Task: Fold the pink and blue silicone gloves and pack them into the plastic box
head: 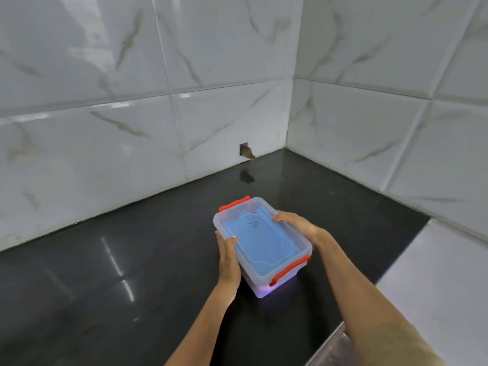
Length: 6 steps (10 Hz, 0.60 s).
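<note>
A clear plastic box [301, 248] with its lid on and red clips at both short ends stands on the black counter. Blue glove material [264, 244] shows through the lid, and a pink-purple tint shows through the box's lower near corner [260, 290]. My left hand [229, 260] lies along the box's left long side, with the thumb on the lid's rim. On the right long side my right hand [295, 223] holds the rim, with the fingers curled over the lid's edge.
The glossy black counter [132, 273] runs into a corner of white marbled wall tiles. A small square hole [245, 151] sits in the back wall at counter level. A metal sink edge [332, 344] lies at the lower right, with white tile beyond it.
</note>
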### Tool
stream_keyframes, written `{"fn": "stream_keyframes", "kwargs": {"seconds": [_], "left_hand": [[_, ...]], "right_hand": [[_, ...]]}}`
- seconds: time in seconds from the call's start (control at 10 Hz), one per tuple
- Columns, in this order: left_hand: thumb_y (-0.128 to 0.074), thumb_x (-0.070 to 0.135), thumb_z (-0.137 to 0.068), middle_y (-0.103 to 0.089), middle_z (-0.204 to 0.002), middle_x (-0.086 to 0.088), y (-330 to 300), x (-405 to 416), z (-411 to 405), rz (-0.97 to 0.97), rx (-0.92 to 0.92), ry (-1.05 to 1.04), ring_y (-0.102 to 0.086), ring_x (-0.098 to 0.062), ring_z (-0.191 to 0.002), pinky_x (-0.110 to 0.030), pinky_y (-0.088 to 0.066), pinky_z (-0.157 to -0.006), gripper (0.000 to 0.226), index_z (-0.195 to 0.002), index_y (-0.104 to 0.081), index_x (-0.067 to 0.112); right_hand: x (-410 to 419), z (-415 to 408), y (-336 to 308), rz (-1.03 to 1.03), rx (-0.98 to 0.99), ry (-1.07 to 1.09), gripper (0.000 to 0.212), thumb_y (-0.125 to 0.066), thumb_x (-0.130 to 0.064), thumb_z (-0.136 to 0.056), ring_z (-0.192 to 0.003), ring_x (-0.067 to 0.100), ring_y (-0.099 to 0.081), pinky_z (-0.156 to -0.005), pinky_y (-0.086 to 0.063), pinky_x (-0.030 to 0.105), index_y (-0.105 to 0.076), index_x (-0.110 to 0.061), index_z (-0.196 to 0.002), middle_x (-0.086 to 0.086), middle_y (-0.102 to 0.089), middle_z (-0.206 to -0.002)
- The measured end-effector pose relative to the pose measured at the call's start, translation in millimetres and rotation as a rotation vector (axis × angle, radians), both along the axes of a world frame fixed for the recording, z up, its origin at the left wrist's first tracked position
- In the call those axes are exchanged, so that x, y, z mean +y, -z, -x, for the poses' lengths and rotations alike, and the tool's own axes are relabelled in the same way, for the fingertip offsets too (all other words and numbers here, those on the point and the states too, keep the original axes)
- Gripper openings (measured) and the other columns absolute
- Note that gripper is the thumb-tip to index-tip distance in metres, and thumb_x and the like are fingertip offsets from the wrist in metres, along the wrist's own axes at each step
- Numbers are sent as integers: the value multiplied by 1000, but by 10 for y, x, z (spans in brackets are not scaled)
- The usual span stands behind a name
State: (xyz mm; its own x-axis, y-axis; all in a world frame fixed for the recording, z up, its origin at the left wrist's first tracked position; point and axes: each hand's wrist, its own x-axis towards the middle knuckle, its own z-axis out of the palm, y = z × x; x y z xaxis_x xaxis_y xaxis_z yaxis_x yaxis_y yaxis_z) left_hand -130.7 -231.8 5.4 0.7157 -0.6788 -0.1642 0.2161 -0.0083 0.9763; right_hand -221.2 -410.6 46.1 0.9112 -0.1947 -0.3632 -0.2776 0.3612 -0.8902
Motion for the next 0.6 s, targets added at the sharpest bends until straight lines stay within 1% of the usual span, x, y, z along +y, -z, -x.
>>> {"fn": "stream_keyframes", "kwargs": {"seconds": [0.1, 0.2, 0.3, 0.4, 0.5, 0.6], "left_hand": [[-32, 52, -94, -56, -133, -7, -13, -107, 9, 9, 3, 31, -57, -27, -118, -54, -45, -100, 57, -142, -32, 21], [-35, 53, -93, -59, -128, -4, 10, -105, -19, 24, -13, 48, -59, -24, -114, -52, -48, -98, 54, -138, -37, 23], [-41, 58, -90, -60, -126, 2, -29, -59, -23, 27, -54, 65, -60, -18, -113, -45, -50, -98, 53, -135, -38, 31], [-43, 57, -90, -49, -140, 2, -108, 13, -45, -27, -79, 122, -50, -17, -125, -43, -41, -107, 59, -142, -29, 33], [-42, 57, -90, -12, -160, 2, -142, 198, -124, -220, -107, 98, -17, -22, -146, -45, -16, -117, 81, -150, 4, 30], [-43, 58, -90, 4, -160, 8, -107, 507, -224, -273, -249, -26, -4, -15, -147, -38, -10, -117, 84, -149, 9, 31]], "right_hand": [[-84, 58, 54, -71, 2, -12, 42, -61, -38, -84, -100, 26, -63, -86, -52, 41, -53, -20, -121, 12, -60, -118], [-94, 63, 62, -114, 9, -26, 38, -64, -38, -82, -97, 25, -66, -81, -55, 38, -56, -21, -116, 9, -65, -113], [-109, 73, -26, -93, 50, -79, 33, -61, -37, -86, -98, 24, -68, -77, -56, 38, -59, -22, -115, 9, -67, -112], [-112, 86, -221, 69, 218, -115, 44, -67, -41, -81, -96, 24, -70, -78, -57, 40, -57, -19, -117, 9, -71, -107], [-10, -11, -343, 674, 468, 57, 55, -60, -35, -88, -116, 30, -58, -103, -44, 48, -46, -11, -134, 12, -58, -130], [316, -223, -353, 1323, 530, 283, 57, -49, -24, -93, -134, 35, -36, -116, -18, 49, -29, -3, -142, 17, -35, -148]]}}
